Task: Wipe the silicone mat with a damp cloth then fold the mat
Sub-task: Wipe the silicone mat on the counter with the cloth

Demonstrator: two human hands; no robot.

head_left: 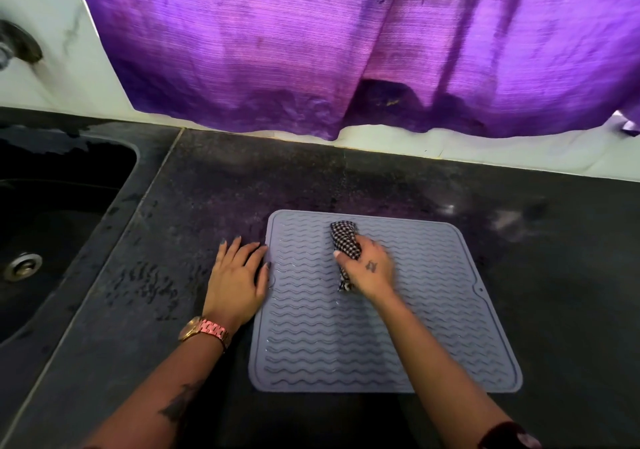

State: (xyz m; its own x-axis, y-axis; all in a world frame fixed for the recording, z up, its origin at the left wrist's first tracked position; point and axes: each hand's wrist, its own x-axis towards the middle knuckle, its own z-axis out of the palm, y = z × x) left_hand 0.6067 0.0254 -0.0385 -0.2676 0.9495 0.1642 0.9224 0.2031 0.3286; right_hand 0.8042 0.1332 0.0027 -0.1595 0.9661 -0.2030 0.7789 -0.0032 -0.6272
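Observation:
A grey silicone mat (433, 296) with wavy ridges lies flat on the dark stone counter. My right hand (372, 270) is closed around a bunched black-and-white checked cloth (344, 240) and presses it on the upper middle of the mat. My left hand (239, 275) rests flat, fingers spread, on the counter at the mat's left edge, its fingertips touching the rim. A pink-gold watch sits on that wrist.
A dark sink (52, 226) with a metal drain (22, 266) is set into the counter at the left. A tap fitting (17, 46) sticks out of the white wall. A purple curtain (346, 43) hangs behind. Wet patches mark the counter (149, 285) left of the mat.

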